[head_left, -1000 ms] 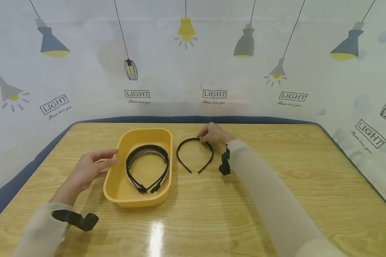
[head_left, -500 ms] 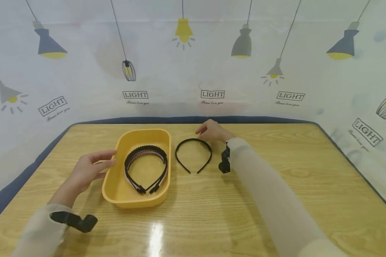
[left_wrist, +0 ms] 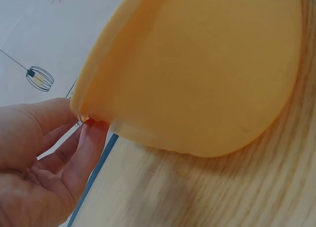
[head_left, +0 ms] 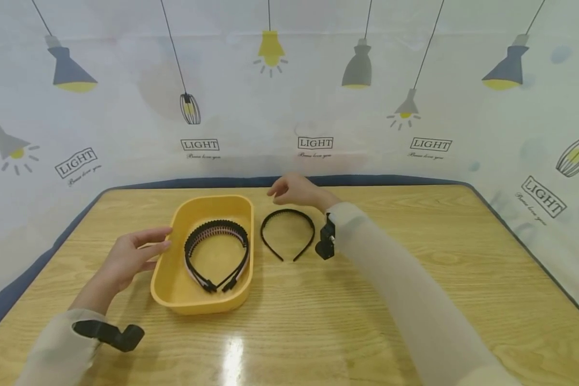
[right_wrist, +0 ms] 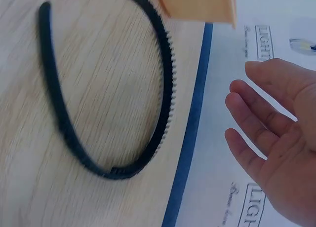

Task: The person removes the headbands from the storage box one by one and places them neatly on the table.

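Note:
My left hand (head_left: 130, 254) touches the left wall of a yellow plastic tub (left_wrist: 197, 74) with its fingertips, right at the rim in the left wrist view. Inside the tub lie several toothed headbands (head_left: 217, 228), black ones and a pink one, nested with their ends toward me. One slim black headband (head_left: 288, 213) lies on the table right of the tub, ends also toward me. Just beyond its curved top hovers my right hand (head_left: 296, 190), holding nothing. In the right wrist view that hand has loosely bent fingers, apart from the headband (right_wrist: 168, 79), whose inner teeth show.
A wooden table (head_left: 415, 300) carries everything, with a dark blue edge along its far side. Behind it hangs a white backdrop (head_left: 241, 107) printed with lamps. A black camera band (head_left: 108, 333) sits on each wrist.
My right hand has let go of the slim black headband, lifted off it and moved left and away from me. The left hand stays at the tub; the view has shifted slightly.

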`<state>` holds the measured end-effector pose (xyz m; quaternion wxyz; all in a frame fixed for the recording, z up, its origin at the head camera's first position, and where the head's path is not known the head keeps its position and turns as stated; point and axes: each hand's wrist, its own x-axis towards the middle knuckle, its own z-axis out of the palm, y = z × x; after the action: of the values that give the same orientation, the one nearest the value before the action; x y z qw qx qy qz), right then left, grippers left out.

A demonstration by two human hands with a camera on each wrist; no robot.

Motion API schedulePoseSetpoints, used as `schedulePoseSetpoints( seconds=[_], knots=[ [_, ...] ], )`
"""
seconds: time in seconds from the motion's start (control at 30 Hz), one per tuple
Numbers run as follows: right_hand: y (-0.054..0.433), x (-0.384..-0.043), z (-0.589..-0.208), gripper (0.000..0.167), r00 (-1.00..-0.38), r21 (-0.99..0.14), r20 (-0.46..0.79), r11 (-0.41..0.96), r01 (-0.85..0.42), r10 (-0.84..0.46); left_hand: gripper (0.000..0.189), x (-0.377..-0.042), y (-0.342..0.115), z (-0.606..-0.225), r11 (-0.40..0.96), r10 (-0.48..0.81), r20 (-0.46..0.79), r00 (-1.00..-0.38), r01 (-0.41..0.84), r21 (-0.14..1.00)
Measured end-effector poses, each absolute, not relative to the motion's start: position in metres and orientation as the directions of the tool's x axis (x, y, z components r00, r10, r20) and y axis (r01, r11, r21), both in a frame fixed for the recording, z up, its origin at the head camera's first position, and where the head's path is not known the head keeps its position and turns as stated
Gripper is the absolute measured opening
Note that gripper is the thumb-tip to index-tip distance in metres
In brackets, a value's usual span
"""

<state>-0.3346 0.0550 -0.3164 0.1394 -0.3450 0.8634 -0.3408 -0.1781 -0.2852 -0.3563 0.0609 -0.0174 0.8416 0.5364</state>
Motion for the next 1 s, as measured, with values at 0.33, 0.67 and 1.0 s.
schedulePoseSetpoints(
  seconds=[0.33, 0.67, 1.0],
  knots=[
    [0.021, -0.317, -0.304, 0.026, -0.642, -0.665, 0.02, 0.469, -0.581, -0.767, 0.058, -0.176, -0.285, -0.355, 0.409, 0.044, -0.102, -0.994, -0.075, 0.91],
    [-0.01, -0.305, -0.305, 0.026, -0.596, -0.642, -0.005, 0.46, -0.614, -0.803, 0.058, -0.175, -0.284, -0.355, 0.431, 0.032, -0.114, -0.993, -0.089, 0.898],
    [-0.029, -0.305, -0.312, 0.027, -0.559, -0.635, -0.023, 0.444, -0.632, -0.829, 0.059, -0.176, -0.285, -0.354, 0.433, 0.028, -0.12, -0.992, -0.096, 0.896]
  ],
)
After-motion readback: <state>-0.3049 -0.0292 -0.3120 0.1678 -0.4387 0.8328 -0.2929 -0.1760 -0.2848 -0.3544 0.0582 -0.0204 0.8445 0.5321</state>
